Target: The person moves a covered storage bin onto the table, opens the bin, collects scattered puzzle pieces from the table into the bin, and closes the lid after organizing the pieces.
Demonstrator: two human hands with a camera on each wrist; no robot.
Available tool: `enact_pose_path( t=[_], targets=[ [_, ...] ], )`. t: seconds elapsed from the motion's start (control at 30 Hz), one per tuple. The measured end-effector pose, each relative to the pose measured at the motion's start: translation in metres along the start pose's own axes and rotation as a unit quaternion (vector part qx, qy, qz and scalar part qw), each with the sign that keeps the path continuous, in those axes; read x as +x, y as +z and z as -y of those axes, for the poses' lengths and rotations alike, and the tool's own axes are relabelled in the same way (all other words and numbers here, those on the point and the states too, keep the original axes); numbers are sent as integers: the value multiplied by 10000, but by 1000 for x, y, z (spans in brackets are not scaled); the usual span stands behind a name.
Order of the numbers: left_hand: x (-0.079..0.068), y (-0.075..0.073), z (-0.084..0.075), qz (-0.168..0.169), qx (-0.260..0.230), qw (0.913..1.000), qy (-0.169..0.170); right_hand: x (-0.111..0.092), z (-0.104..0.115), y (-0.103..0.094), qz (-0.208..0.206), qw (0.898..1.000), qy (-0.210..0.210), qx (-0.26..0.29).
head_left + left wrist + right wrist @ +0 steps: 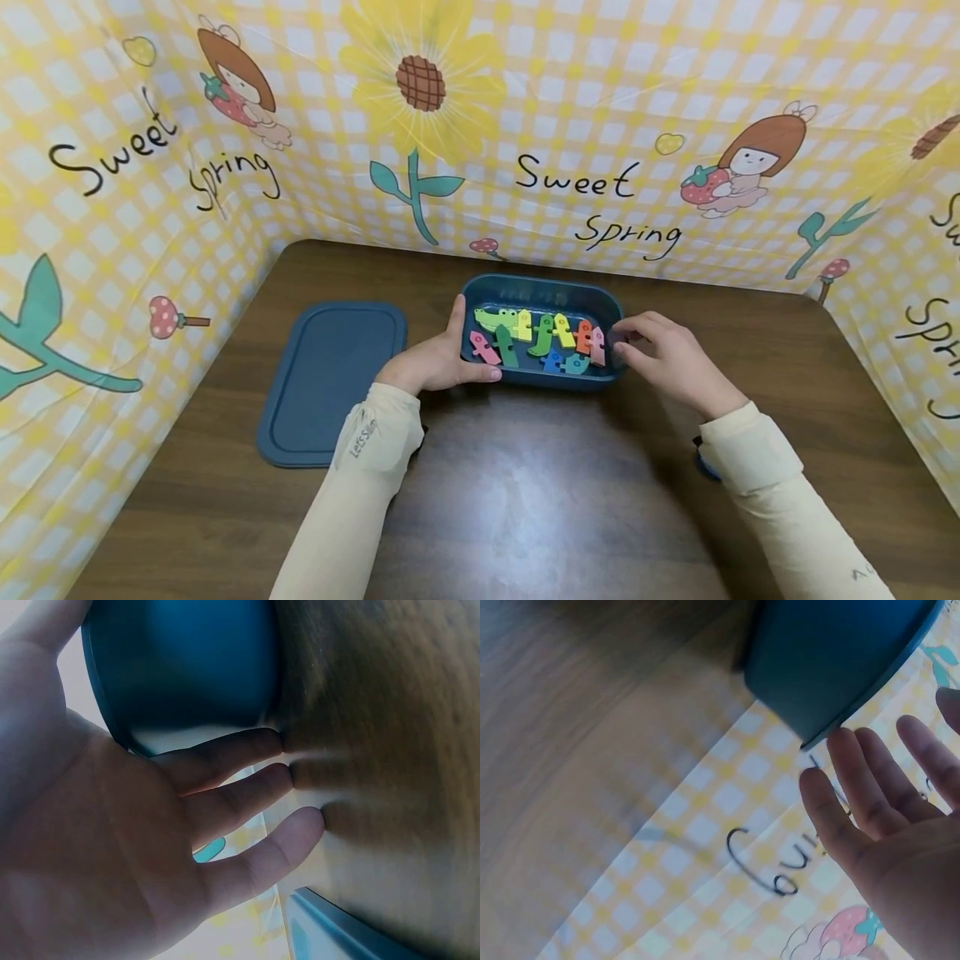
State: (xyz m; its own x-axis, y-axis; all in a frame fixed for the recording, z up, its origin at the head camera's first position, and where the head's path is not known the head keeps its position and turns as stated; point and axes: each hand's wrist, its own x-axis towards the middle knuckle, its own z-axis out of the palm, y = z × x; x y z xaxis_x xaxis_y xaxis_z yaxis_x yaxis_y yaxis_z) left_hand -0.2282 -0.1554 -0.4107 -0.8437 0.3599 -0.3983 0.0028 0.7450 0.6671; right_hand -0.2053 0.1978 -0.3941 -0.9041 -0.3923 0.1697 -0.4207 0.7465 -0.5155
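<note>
A dark blue rectangular box (555, 382) stands on the table, uncovered. Inside lie several flat colourful puzzle pieces, among them a light green crocodile head (495, 320), a dark green piece (506, 346), an orange piece (582, 336) and a pink piece (484, 347). My left hand (429, 360) spans the box's near left corner, thumb along the front wall and index finger up the left side. In the left wrist view its other fingers (232, 810) extend fairly straight down to the tabletop. At the right rim my right hand (675, 358) has loosely bent fingers, holding no visible piece.
Left of the box a dark blue lid (330, 379) lies flat. A small dark blue object (707, 462) shows partly from under the right sleeve. Yellow checked cloth (480, 192) with printed flowers walls in the wooden table (517, 492) at the back and sides.
</note>
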Motion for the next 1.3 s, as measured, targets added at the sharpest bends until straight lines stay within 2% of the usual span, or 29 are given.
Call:
enact_pose_path(
  t=[0.13, 0.33, 0.53, 0.73, 0.87, 1.07, 1.17, 1.3],
  targets=[
    [1, 0, 0, 1, 25, 10000, -48, -15, -11, -5, 237, 9996, 137, -98],
    [1, -1, 1, 54, 35, 9999, -134, -53, -29, -16, 751, 9949, 615, -280],
    [0, 1, 2, 51, 59, 9998, -172, -83, -40, -27, 979, 9884, 1097, -365],
    [0, 3, 4, 3, 66, 9998, -184, -108, -50, -26, 1262, 9815, 1291, -637],
    [1, 3, 3, 4, 62, 9999, -134, -125, -54, -22, 1227, 9790, 1352, -902],
    [2, 2, 2, -22, 46, 9999, -109, -139, -48, -13, 1102, 9772, 1540, -956],
    [3, 2, 1, -28, 8, 9999, -120, -141, -45, -7, 945, 9796, 1400, -1090],
    [3, 3, -1, -36, -40, 9999, -100, -142, -44, -1, 587, 9861, 966, -1221]
  ],
)
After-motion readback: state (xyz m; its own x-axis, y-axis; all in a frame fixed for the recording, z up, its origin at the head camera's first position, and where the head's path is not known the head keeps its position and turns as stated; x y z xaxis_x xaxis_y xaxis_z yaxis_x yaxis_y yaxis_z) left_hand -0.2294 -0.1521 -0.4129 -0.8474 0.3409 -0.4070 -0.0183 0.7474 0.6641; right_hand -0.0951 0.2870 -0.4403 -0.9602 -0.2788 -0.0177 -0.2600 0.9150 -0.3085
